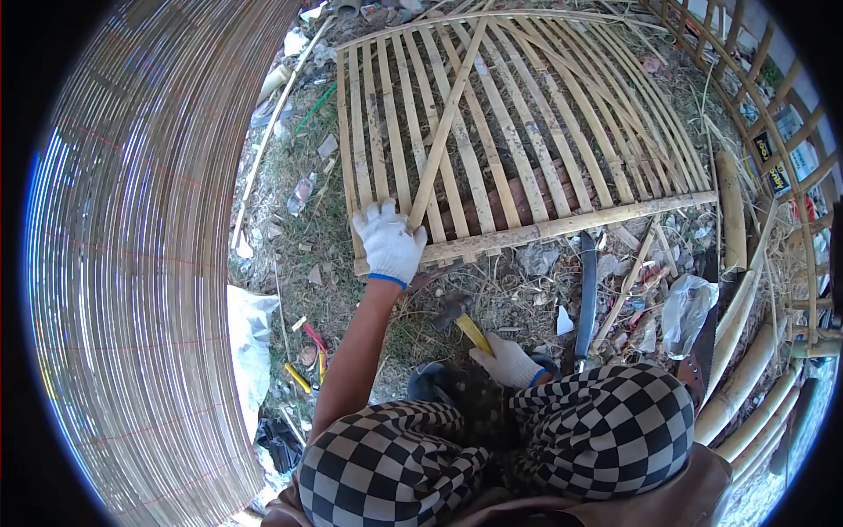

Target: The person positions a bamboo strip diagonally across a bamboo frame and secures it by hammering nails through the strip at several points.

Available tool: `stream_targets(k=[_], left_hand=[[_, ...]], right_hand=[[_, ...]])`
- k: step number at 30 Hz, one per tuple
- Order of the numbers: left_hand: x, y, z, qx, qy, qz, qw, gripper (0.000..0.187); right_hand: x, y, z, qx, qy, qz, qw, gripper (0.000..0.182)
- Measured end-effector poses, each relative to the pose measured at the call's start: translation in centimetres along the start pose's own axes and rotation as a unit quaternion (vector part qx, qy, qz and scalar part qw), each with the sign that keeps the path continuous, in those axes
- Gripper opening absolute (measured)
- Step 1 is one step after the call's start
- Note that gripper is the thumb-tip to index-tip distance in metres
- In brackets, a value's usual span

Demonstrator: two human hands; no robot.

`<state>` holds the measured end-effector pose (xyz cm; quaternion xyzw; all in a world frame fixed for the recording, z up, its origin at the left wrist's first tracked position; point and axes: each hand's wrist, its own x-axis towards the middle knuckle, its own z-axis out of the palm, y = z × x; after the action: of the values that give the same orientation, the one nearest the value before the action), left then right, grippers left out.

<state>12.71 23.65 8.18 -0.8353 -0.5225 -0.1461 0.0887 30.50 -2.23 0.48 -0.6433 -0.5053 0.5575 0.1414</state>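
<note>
A bamboo slat panel [527, 230] lies on the ground ahead, its near edge a thick bamboo rail. My left hand [389, 241], in a white glove with a blue cuff, rests on the panel's near left corner, closed over the slats and rail. My right hand [507, 361], also gloved, is low between my knees and closed around the yellow handle of a hammer [474, 335]. The hammer's dark head points up and left, below the rail and apart from it. A long dark blade [587, 294] lies on the ground to the right of the hammer.
A bamboo slat screen [149, 263] stands along the left. Bamboo poles [745, 373] and a lattice frame [773, 114] are at the right. Plastic bags [688, 314], a yellow-handled tool [298, 378], another red and yellow tool and scraps litter the ground.
</note>
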Motion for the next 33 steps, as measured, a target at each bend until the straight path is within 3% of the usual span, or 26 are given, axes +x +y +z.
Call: stream_targets(k=[10, 17, 19, 20, 22, 24, 25, 26, 27, 28, 30, 33], left_hand=[[-1.7, -1.9, -1.7, -0.008, -0.073, -0.033, 0.997, 0.036], [-3.1, -2.4, -0.6, -0.082, -0.003, -0.046, 0.996, 0.037], [-3.3, -2.6, -0.3, -0.095, 0.013, -0.045, 0.994, 0.038], [-3.4, -2.7, -0.1, -0.102, 0.018, -0.044, 0.994, 0.039], [-3.4, -2.7, 0.0, -0.114, 0.03, -0.038, 0.992, 0.038], [-3.5, -2.8, 0.3, -0.12, 0.045, -0.029, 0.991, 0.038], [-3.5, -2.6, 0.0, -0.125, 0.048, -0.028, 0.991, 0.037], [-3.4, -2.4, -0.1, -0.125, 0.047, -0.027, 0.991, 0.037], [-3.4, -2.5, -0.2, -0.125, 0.044, -0.028, 0.991, 0.036], [-3.4, -2.4, -0.3, -0.124, 0.042, -0.03, 0.991, 0.036], [-3.5, -2.4, -0.5, -0.132, 0.035, -0.032, 0.99, 0.036], [-3.3, -2.5, -0.3, -0.142, 0.034, -0.033, 0.989, 0.036]], right_hand=[[-0.8, -0.7, -0.9, 0.03, -0.005, 0.007, 1.0, 0.055], [-1.8, -1.3, -2.5, 0.01, 0.055, -0.038, 0.998, 0.045], [-1.7, -0.3, -4.1, 0.054, 0.247, -0.108, 0.962, 0.035], [-2.5, -1.3, -6.1, -0.016, 0.372, -0.072, 0.925, 0.027], [-2.1, 1.8, -10.0, -0.03, 0.501, -0.049, 0.864, 0.033], [-2.7, 5.5, -14.6, -0.147, 0.574, 0.019, 0.805, 0.034], [-3.5, 7.3, -16.7, -0.172, 0.566, 0.076, 0.803, 0.035], [-4.0, 10.5, -18.3, -0.211, 0.587, 0.028, 0.781, 0.039], [-3.8, 12.6, -19.5, -0.212, 0.619, 0.061, 0.754, 0.044], [-4.6, 13.0, -20.7, -0.2, 0.592, 0.114, 0.772, 0.045], [-4.9, 12.4, -21.7, -0.153, 0.61, 0.133, 0.766, 0.043], [-5.6, 11.6, -22.2, -0.088, 0.696, 0.04, 0.712, 0.041]])
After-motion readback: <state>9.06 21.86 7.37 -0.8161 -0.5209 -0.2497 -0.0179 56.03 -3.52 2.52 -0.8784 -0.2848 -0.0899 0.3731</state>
